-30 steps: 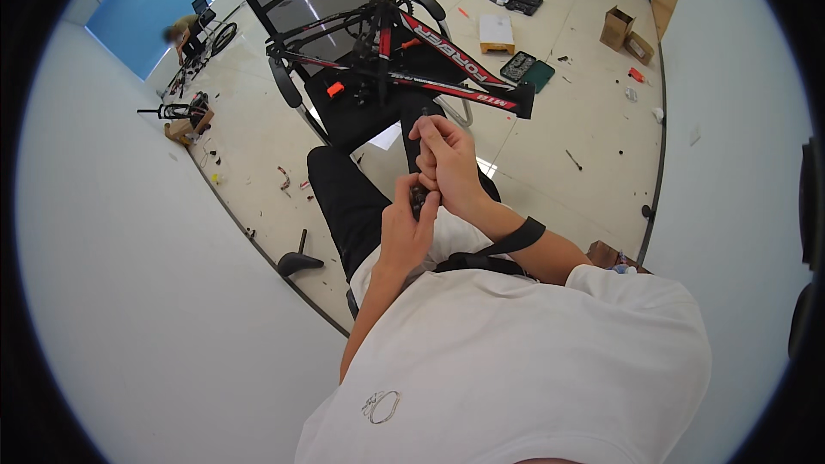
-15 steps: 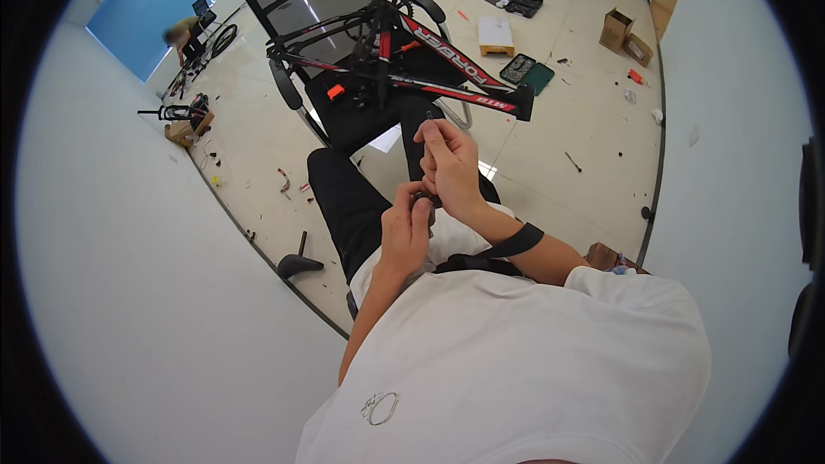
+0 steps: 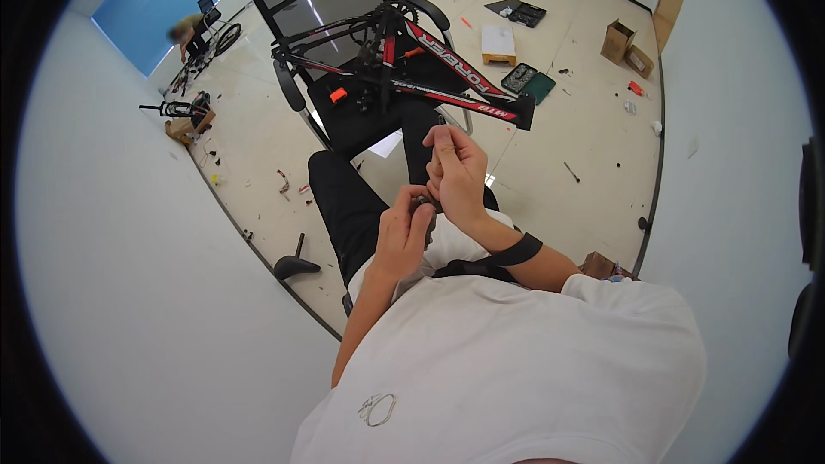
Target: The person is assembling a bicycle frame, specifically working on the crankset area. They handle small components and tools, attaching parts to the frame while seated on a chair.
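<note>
Just past our hands, the black-and-red bicycle frame (image 3: pixel 430 77) lies across a black mesh office chair (image 3: pixel 344 51), so it's propped up within reach. Nearer in, our right hand (image 3: pixel 458 174) is pinched shut, fingertips up, apparently gripping something too small to identify. Below it, our left hand (image 3: pixel 402 236) is curled around a small dark part (image 3: pixel 424 204), keeping it steady over our lap.
</note>
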`<state>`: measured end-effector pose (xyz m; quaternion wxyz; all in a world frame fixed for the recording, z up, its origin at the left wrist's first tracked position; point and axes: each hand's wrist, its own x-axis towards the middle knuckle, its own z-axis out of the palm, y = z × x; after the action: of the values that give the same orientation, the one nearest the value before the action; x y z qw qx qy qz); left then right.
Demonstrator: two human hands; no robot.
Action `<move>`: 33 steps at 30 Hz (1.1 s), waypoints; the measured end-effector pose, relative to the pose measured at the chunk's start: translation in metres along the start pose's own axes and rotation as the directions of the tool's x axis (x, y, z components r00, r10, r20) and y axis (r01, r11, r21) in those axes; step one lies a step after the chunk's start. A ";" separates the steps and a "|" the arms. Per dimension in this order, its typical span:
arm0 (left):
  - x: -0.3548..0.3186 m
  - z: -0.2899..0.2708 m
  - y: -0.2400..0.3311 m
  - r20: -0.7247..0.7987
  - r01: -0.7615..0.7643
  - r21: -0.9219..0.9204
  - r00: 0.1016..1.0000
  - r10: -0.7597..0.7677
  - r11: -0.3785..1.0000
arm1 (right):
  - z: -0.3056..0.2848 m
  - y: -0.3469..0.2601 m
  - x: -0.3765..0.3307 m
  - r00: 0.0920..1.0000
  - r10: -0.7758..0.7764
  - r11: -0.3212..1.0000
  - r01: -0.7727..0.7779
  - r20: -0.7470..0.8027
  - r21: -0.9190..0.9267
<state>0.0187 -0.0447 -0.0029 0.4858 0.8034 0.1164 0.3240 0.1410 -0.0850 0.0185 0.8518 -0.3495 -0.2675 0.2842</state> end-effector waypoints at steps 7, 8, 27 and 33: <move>-0.001 0.001 0.011 0.002 0.018 0.164 1.000 -0.018 0.986 | 0.002 -0.008 0.001 0.998 0.014 1.000 -0.014 0.063 -0.012; -0.001 0.002 0.011 -0.001 0.036 0.167 0.999 -0.036 0.985 | 0.002 -0.009 0.001 0.998 0.021 1.000 -0.020 0.059 -0.015; -0.003 0.024 -0.019 -0.087 0.231 -0.397 0.954 -0.288 0.888 | -0.007 0.003 0.000 0.963 -0.167 0.961 0.208 0.213 -0.183; 0.002 0.014 -0.014 0.003 0.254 -0.417 0.960 -0.278 0.872 | -0.008 -0.018 0.006 0.951 -0.062 0.978 0.119 0.302 -0.173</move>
<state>0.0309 -0.0467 -0.0183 0.6812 0.6488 0.1686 0.2943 0.1558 -0.0946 0.0286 0.7774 -0.3698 -0.4333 0.2668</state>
